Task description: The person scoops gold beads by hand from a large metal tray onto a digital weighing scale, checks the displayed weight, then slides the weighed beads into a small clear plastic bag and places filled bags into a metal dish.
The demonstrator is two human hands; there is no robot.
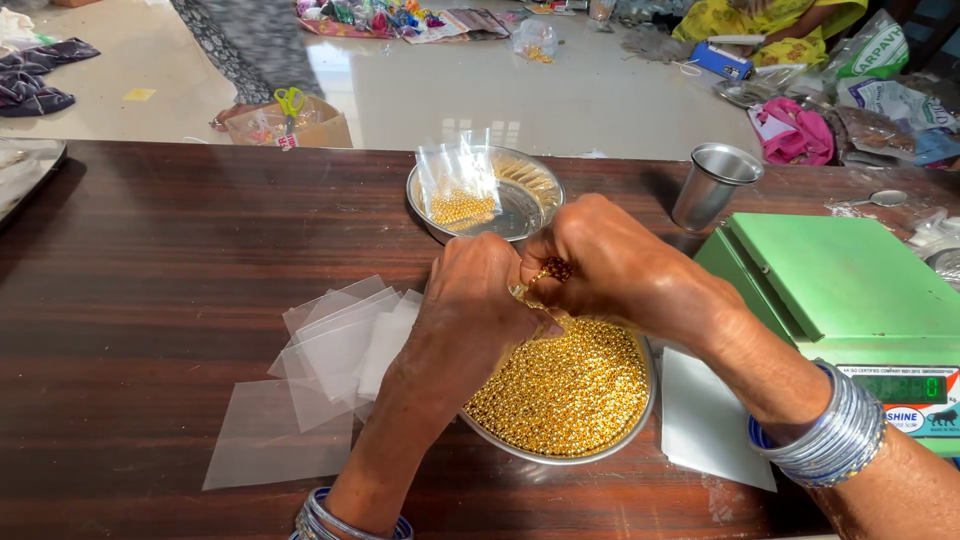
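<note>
Right now both hands meet over the far rim of a metal plate (640,420) heaped with small gold beads (565,390), which sits near the front edge of the dark wooden worktop (150,250). The left hand (470,305) and the right hand (610,260) touch each other, fingers pinched together on a small clear packet with a few beads in it, though most of the packet is hidden between them. Just beyond the knuckles stands a second metal plate (535,205) holding a filled clear pouch (458,185). Left of the bead plate lies a loose fan of empty clear pouches (320,370), with open wood beyond them. On the right a green weighing scale (840,280) crowds in close, a steel tumbler (712,187) behind it.
</note>
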